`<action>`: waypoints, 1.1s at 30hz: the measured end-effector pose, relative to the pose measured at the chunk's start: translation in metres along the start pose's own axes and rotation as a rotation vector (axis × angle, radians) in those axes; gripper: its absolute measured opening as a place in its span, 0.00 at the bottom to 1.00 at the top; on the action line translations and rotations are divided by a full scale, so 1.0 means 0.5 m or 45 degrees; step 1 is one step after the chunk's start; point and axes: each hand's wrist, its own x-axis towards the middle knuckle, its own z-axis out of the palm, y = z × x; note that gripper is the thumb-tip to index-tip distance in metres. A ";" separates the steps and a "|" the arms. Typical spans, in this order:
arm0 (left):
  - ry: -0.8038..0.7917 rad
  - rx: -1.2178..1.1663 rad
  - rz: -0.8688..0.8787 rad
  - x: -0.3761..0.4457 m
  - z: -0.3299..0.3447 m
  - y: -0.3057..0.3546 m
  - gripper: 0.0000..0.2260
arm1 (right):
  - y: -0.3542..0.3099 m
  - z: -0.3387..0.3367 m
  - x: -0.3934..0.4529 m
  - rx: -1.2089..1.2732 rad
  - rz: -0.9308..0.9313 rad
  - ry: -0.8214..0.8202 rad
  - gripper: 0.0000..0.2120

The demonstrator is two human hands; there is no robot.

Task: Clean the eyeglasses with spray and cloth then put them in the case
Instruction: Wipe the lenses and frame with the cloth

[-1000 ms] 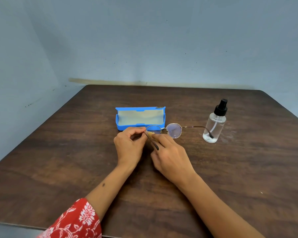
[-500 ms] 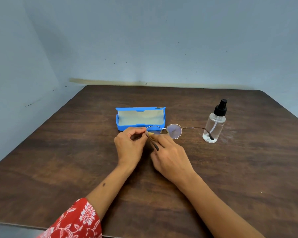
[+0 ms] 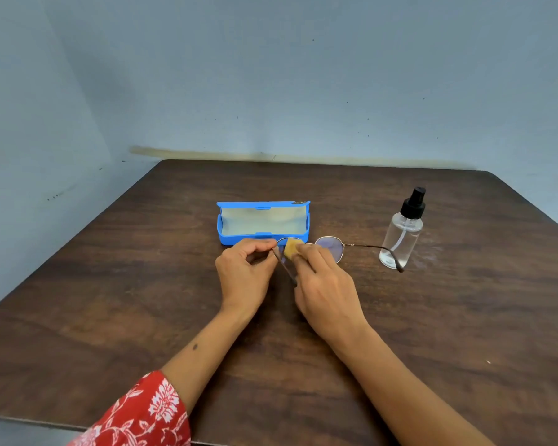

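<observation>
Barely any change over the last second: my left hand still pinches the thin-wire round-lens eyeglasses before the open blue plastic case, right hand pressing what looks like a small tan cloth onto the left lens, so wiping continues.

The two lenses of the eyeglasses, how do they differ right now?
The left lens is partly covered by the yellow cloth that the right hand presses on it; the right lens is bare. The left hand pinches the frame beside the left lens; nothing touches the right lens. Both are round, thin-rimmed, and outside the open blue case.
</observation>
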 end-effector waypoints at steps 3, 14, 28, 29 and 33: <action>-0.005 -0.017 -0.011 0.001 0.000 -0.001 0.06 | -0.008 0.002 0.001 0.029 -0.130 0.034 0.17; -0.029 -0.037 -0.019 0.001 0.000 0.001 0.07 | -0.002 0.009 0.003 -0.050 -0.115 0.044 0.15; -0.024 -0.040 0.000 0.001 0.002 0.000 0.07 | 0.003 0.005 0.004 -0.052 0.014 0.068 0.18; -0.026 -0.044 0.003 0.001 0.002 -0.001 0.07 | 0.002 0.007 0.002 -0.024 -0.026 0.069 0.18; -0.030 -0.054 0.006 0.001 0.001 -0.004 0.07 | -0.004 0.007 0.004 -0.010 -0.085 0.078 0.16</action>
